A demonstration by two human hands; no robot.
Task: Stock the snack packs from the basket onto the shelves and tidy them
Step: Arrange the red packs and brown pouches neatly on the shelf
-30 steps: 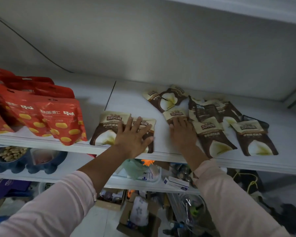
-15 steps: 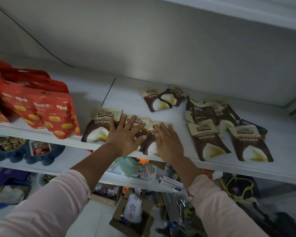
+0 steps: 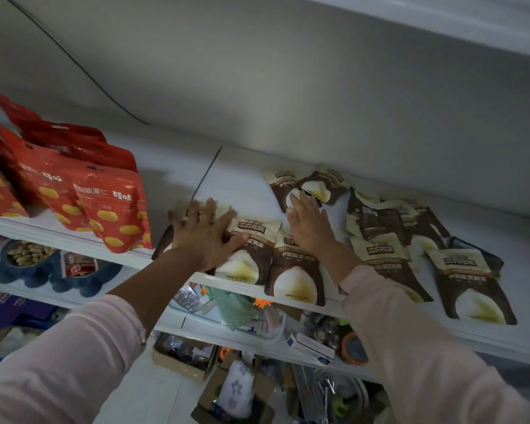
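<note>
**Head view: two open hands on brown snack packs (image 3: 383, 255) along the shelf (image 3: 242, 179)**

Shows the left hand (image 3: 207, 237) palm down at the shelf's front edge, fingers (image 3: 193, 211) straight and spread wide, gripping nothing. Finds it pressed across the two leftmost packs of a front row of three, covering most of the first pack (image 3: 162, 246) and the upper left of the second pack (image 3: 251, 255).

Places the right hand (image 3: 311, 228) further back, also palm down, fingers (image 3: 297, 200) straight and close together, curled round nothing. Has those fingertips touching the pale lower part of a rear pack (image 3: 280, 182), with the wrist passing over the top of the third pack (image 3: 297, 276) in the row. Shows a second rear pack (image 3: 328, 185) overlapping that one, just beside the fingertips.

Leaves a loose, overlapping heap of the same packs (image 3: 386, 215) to the right, with one more pack (image 3: 471, 286) lying flat near the front edge.

Puts red snack packs (image 3: 114, 209) in leaning rows at the shelf's left end, apart from both hands.

Catches, on a lower shelf (image 3: 196, 327) beneath, a blue bowl (image 3: 13, 275) of peanuts. Shows pale pink sleeves (image 3: 74, 362) on both forearms.
</note>
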